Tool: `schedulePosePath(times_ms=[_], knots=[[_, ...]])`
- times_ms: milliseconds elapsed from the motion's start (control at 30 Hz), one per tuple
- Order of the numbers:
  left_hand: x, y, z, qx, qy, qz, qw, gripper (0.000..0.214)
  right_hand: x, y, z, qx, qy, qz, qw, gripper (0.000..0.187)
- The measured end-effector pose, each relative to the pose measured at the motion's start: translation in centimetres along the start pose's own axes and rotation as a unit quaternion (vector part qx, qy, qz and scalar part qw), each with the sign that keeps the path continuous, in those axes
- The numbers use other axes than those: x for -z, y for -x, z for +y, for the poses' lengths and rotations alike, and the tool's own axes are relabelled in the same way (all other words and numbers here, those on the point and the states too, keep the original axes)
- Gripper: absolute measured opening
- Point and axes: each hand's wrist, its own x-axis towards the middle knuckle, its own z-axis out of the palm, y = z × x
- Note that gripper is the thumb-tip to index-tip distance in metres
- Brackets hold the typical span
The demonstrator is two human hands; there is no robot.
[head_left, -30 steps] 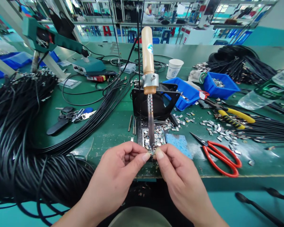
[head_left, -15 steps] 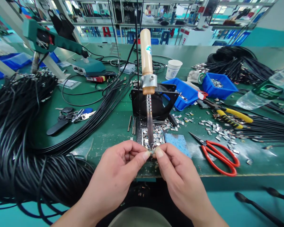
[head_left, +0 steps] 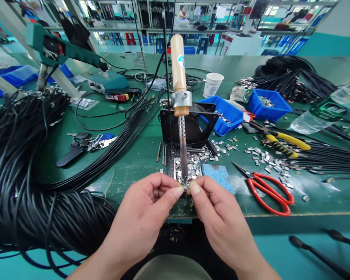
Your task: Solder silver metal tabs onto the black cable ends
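"How are the person's hands set?"

"The left hand (head_left: 146,212) and right hand (head_left: 220,214) meet just below the tip of the soldering iron (head_left: 181,111). Each is pinched narrow, thumb to forefinger, on one small metal piece (head_left: 186,187), the other fingers curled in."

"And the edges around them?"

"The bench's front edge (head_left: 270,215) runs nearer than the iron, with the fingertips just inside it. Coiled black cables (head_left: 67,221) spill past that edge, well left of the iron. Green bench top (head_left: 128,171) shows between the iron and a long cable bundle (head_left: 111,155) on its left. To the iron's right, a blue sponge (head_left: 217,177) sits close by the right fingers; red-handled snips (head_left: 271,190) lie farther out, blades toward the iron."

"How does the piece look?"

"Silvery, tiny and mostly covered by fingers, right at the iron's tip. Whether the two touch, one cannot tell. The iron itself points down, nearly upright: dark shank, perforated barrel, wooden handle."

"Beyond that?"

"Loose metal pieces (head_left: 194,166) heap around behind the tip. A black fan (head_left: 172,126) stands behind the shank, and a paper cup (head_left: 212,85) farther back, right of the iron."
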Motion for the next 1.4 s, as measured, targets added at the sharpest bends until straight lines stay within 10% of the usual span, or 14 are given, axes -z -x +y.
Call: schedulePosePath(times_ms=[667, 1067, 1400], knots=[[-0.6, 1.1, -1.8, 0.013, 0.097, 0.006, 0.995, 0.018, 0.2, 0.6, -0.1, 0.011, -0.001, -0.03, 1.0, 0.033], [0.8, 3.3, -0.9, -0.189, -0.118, -0.005, 0.975, 0.02, 0.9, 2.6, -0.8, 0.026, 0.022, -0.064, 0.997, 0.033], [0.5, 3.7, -1.6, -0.234, -0.111, -0.014, 0.966, 0.021, 0.6, 3.1, -0.7, 0.034, -0.002, -0.059, 0.998, 0.034]])
